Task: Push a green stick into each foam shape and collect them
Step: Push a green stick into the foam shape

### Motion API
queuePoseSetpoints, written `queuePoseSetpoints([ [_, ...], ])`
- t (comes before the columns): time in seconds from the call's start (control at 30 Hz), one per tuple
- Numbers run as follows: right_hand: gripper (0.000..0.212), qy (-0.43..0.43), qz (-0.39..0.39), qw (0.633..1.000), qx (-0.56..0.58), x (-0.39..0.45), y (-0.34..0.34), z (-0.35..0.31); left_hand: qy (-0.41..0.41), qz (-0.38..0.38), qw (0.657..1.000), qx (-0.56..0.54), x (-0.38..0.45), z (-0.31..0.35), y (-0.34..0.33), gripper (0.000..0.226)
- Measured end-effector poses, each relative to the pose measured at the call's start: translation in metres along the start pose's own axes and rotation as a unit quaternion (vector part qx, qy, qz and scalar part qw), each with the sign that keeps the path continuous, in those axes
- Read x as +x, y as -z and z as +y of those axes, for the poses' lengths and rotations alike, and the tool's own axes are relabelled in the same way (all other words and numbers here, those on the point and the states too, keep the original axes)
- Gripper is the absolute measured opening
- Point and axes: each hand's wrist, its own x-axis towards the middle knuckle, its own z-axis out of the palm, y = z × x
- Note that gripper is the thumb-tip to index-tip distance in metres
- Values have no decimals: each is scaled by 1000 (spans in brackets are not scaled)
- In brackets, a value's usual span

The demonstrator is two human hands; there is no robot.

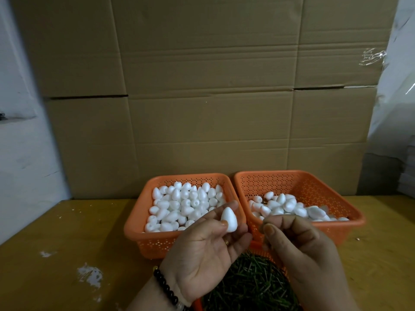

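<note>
bare hands (202,250) — black bead bracelet (167,288), ring (227,242) on left.

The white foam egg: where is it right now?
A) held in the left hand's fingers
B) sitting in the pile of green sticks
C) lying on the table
A: the left hand pinches the foam egg between thumb and fingertips, above the orange baskets.

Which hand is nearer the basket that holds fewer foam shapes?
Right. The right hand overlaps that basket's front wall; the left hand is in front of the fuller basket.
</note>
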Motion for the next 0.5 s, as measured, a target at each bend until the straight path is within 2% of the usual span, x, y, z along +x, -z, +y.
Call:
queuePoseSetpoints([
  [0.13,5,3,-15,1000,16,-1,-2,1,12,19,1000,16,0,-1,3,42],
  [0.23,11,-6,-16,1000,13,-1,-2,3,15,12,1000,-7,0,-1,1,42],
  [0.4,13,-22,-18,999,-38,-1,-2,3,17,-2,1000,-20,-2,-1,-5,29],
  [0.5,15,-31,3,998,-48,-1,-1,1,23,-2,999,-24,-2,-1,-4,38],
])
